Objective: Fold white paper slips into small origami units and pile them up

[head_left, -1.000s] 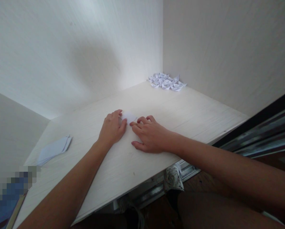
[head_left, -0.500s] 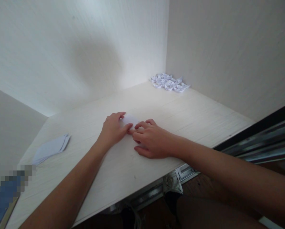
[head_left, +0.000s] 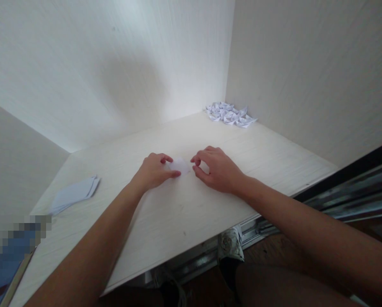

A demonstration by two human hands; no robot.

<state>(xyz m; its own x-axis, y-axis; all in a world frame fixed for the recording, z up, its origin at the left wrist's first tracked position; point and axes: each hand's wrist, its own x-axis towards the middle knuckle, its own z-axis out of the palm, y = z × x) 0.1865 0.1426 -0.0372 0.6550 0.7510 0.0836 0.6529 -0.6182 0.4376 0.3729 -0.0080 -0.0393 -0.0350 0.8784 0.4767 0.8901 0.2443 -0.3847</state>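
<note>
A small piece of folded white paper [head_left: 180, 166] lies on the pale tabletop in front of me. My left hand [head_left: 155, 169] holds its left side, thumb at the near edge and fingertips at the far edge. Just off the paper's right end is my right hand [head_left: 214, 168], its thumb and forefinger curved with a gap between them and nothing visible in the grip. The exact folds of the paper are too blurred to make out.
Several folded paper boats [head_left: 231, 114] are heaped in the far right corner against the walls. A stack of white paper sheets [head_left: 75, 192] rests at the left of the white table [head_left: 165, 226]. A shoe [head_left: 231, 245] shows below the front edge.
My right hand has come off the paper, shifting right and slightly away from me, and its fingers have spread. My left hand stays on the paper. The view has shifted slightly.
</note>
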